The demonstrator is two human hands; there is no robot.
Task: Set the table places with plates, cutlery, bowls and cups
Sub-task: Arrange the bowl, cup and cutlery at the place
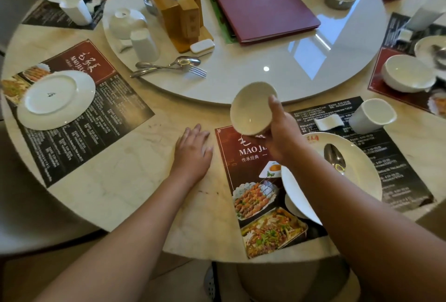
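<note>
The table (135, 205) is bare polished marble with a glossy turntable (277, 67) at its centre, so any dropped crockery meets a hard surface. The near placemat (253, 195) is a loose printed sheet lying close to the table edge; in my judgement it could slide if an arm drags on it. On it lies the plate (362, 181), with the right forearm passing low over its left part. The plate's near rim is hidden, so its margin from the table edge cannot be confirmed, and a dip of the arm could shift it. The bowl (251, 111) is the main concern. It is held in the air over the far left corner of that placemat, just short of the turntable rim, and is tipped steeply on its side. The right hand (282, 137) grips it from one side only, thumb over the rim and fingers beneath; a smooth glazed wall held this way may slip. The left hand (193, 154) rests flat on the marble, fingers straight and slightly spread, giving no support. The cup (371, 114) stands beyond the plate, clear of the arm. The spoon (334, 157) lies loose in the plate and would rattle or slide if the plate were knocked.
</note>
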